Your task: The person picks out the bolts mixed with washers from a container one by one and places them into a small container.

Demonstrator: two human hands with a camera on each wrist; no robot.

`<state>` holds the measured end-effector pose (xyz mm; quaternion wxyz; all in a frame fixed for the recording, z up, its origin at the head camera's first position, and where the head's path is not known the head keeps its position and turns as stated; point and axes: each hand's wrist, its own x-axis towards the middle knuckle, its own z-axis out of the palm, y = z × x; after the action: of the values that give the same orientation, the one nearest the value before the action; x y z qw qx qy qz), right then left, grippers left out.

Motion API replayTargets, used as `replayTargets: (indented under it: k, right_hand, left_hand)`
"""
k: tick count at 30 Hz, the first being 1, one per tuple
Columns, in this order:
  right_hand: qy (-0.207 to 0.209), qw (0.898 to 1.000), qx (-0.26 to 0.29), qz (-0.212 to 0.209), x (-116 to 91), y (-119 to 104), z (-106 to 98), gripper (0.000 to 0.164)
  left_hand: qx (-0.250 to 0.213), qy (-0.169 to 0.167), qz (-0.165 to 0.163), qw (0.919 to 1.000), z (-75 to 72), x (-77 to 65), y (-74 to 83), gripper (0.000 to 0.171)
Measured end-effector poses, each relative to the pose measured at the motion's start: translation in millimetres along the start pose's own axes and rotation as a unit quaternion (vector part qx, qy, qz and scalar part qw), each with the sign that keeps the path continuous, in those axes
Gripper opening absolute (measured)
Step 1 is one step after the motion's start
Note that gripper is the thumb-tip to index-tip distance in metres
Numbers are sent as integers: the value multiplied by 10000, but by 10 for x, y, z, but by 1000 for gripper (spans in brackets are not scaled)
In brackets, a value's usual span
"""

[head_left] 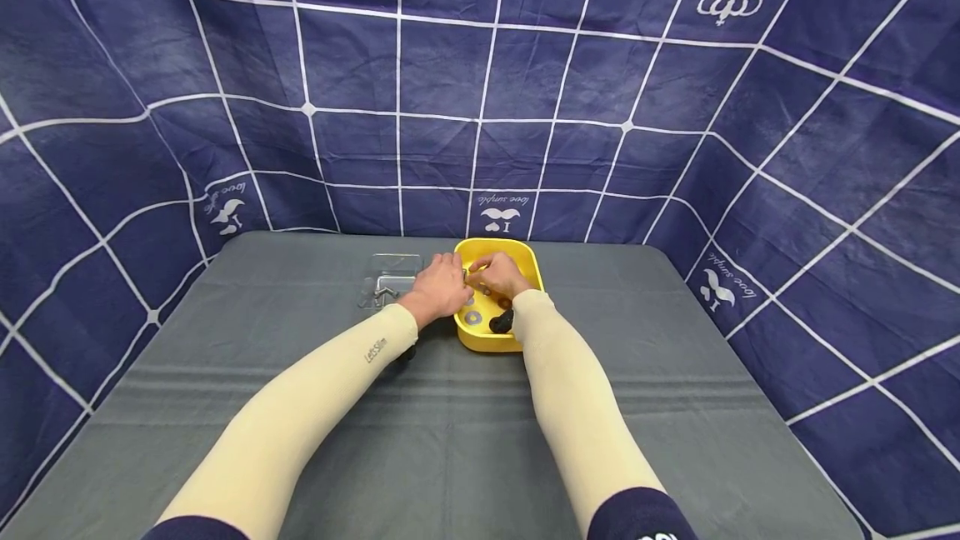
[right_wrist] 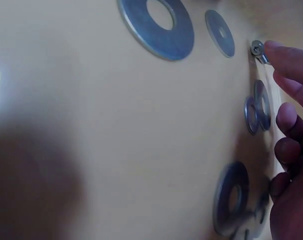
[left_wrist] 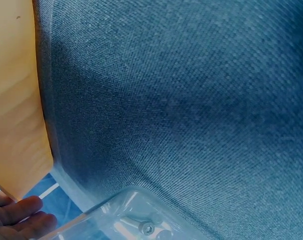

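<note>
My left hand (head_left: 442, 283) holds the left rim of a yellow bin (head_left: 487, 343), its thumb side over the inside. In the left wrist view, loosely bent fingers (left_wrist: 21, 217) show beside the end of the bin's wall. My right hand (head_left: 501, 275) reaches into the bin, fingertips near the left hand. In the right wrist view it pinches a small socket-head bolt (right_wrist: 258, 48) at the fingertips. Around it lie flat metal washers: a large washer (right_wrist: 159, 27), a thinner washer (right_wrist: 220, 33), an overlapping pair (right_wrist: 261, 105) and a lower washer (right_wrist: 232, 197).
Left of the bin stands a clear plastic divided box (head_left: 396, 260), with bolts (head_left: 386, 293) in its near part. One bolt (left_wrist: 146, 228) also shows through the box in the left wrist view. A grey cloth (head_left: 450, 440) covers the table; blue checked curtains (head_left: 480, 65) hang around it.
</note>
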<state>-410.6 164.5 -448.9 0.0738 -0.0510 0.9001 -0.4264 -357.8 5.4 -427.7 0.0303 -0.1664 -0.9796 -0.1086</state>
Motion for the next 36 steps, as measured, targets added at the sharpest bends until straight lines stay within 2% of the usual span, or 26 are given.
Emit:
replayTargets:
  k: [8,14,19,24,31,36]
  right_hand:
    - [70,9986,199,477,10,27,32,28]
    - [86,9979,389,516,41,46,57,23]
    - [7,9975,267,647,55,44,76,21]
    - [106,9969,234,744,45,20,58,18]
    - [141,9969,221,746,23,-1,57,8]
    - [184,9967,267,740,19,-3,72,8]
  left_hand:
    - [-33,-43,-15,10000,14,8,-6,62]
    - [-69,47,-11,10000,8,-9,-4,58]
    - [-24,33,-24,10000,5,-13,-6,55]
    - [-88,76,17,9999,-9,1,7,54]
    - [-101,45,2,9999,-5,2,2,57]
    - [-78,27,-7,10000,12,-1,-4,61]
